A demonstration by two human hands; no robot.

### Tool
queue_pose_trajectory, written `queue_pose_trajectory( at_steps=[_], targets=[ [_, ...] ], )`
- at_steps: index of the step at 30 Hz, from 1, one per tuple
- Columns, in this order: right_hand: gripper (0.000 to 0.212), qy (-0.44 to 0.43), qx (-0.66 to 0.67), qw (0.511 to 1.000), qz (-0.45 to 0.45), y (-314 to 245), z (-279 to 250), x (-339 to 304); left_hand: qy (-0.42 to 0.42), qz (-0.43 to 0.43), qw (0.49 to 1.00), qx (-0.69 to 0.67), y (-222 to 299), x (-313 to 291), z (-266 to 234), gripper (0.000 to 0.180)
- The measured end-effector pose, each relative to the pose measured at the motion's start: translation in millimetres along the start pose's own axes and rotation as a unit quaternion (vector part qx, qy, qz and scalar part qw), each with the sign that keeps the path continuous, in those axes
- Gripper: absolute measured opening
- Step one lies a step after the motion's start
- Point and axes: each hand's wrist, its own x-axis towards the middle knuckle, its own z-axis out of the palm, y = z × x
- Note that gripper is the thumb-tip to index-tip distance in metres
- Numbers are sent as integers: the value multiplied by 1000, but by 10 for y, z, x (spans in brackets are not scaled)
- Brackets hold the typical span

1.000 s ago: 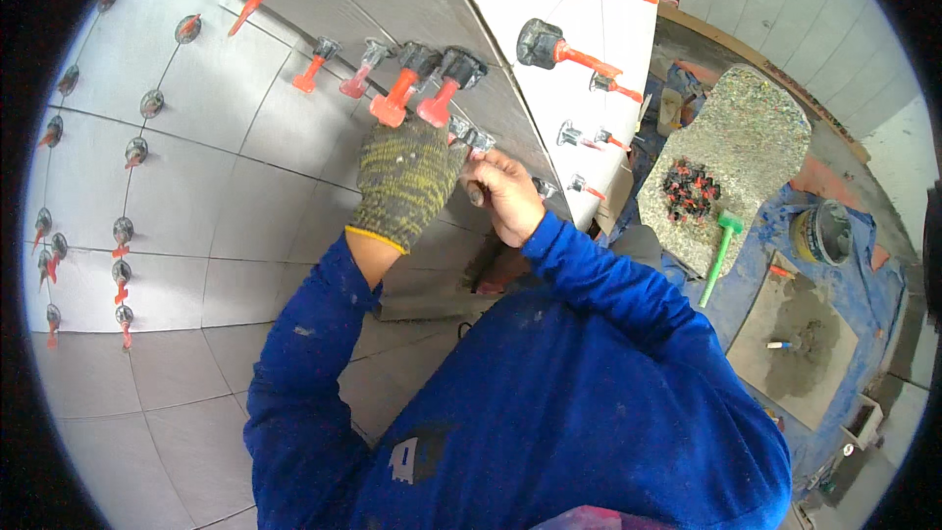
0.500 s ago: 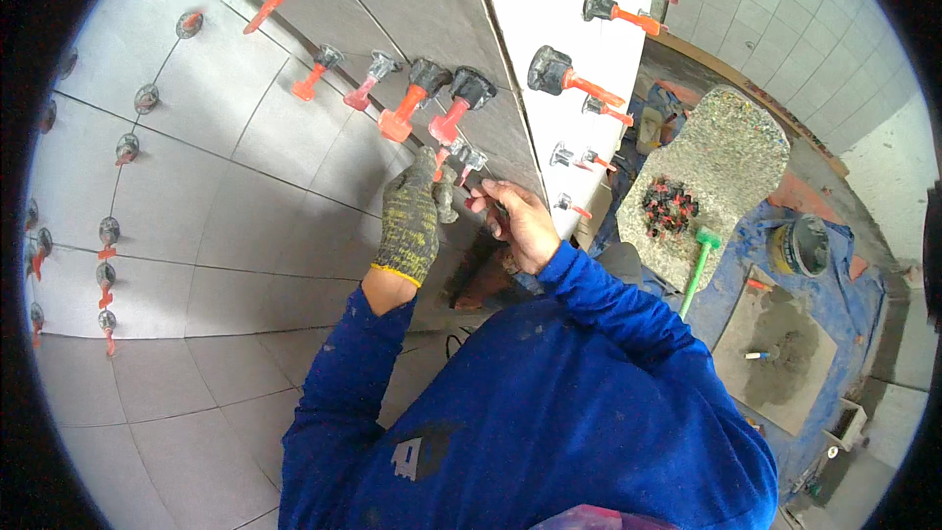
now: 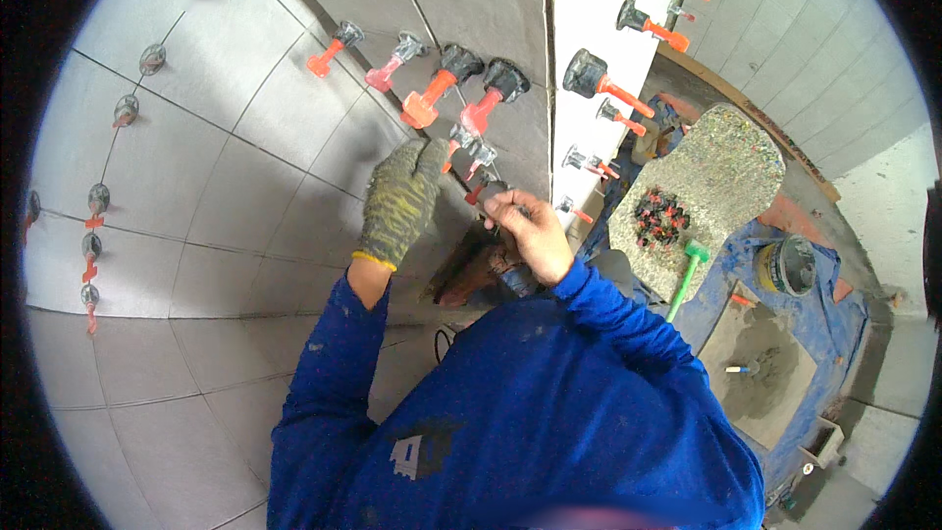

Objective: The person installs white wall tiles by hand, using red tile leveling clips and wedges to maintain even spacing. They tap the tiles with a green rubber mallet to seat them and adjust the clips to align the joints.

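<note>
My left hand (image 3: 402, 198), in a grey-and-yellow knit glove, lies against the grey wall tile (image 3: 270, 98), fingers stretched up beside the inner corner. Nothing shows in it. My bare right hand (image 3: 535, 236) pinches the dark cap of a tile levelling clip (image 3: 479, 194) low on the corner wall; the fingers partly hide it. Just above is a row of levelling clips with black caps and red-orange handles, among them an orange one (image 3: 437, 88) and a pinkish one (image 3: 491, 96). More stand out from the white tile edge face, such as a large clip (image 3: 594, 77).
On the right, a speckled foam mat (image 3: 726, 167) carries a pile of red and black clip parts (image 3: 662, 218) and a green mallet (image 3: 692, 265). Beyond are a bucket (image 3: 785, 267), a mortar-smeared tile (image 3: 760, 373) and blue sheeting (image 3: 834, 334). Rubble (image 3: 471, 275) lies below my hands.
My view has shifted, moving the wall clips right in the picture. My left hand's fingers have come together flatter on the tile. My right fingers have closed on the low clip's cap.
</note>
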Motion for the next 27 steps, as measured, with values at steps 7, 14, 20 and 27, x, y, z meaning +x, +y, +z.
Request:
queue_pose_trajectory(
  at_steps=[7, 14, 20, 27],
  targets=[
    [31, 14, -86, 996, -25, -30, -16, -80, 7, 249, 883, 398, 310, 70, -62, 34],
    [31, 58, 134, 988, 54, -116, 256, 230, -293, -67, 953, -32, 19, 305, -305, 35],
    [30, 98, 153, 983, 22, -198, 343, 248, -151, 38, 975, -158, -327, -162, 181, 30],
    [35, 120, 52, 990, 45, -131, 239, -6, 33, 71, 987, -144, -459, -283, 668, 32]
  ],
)
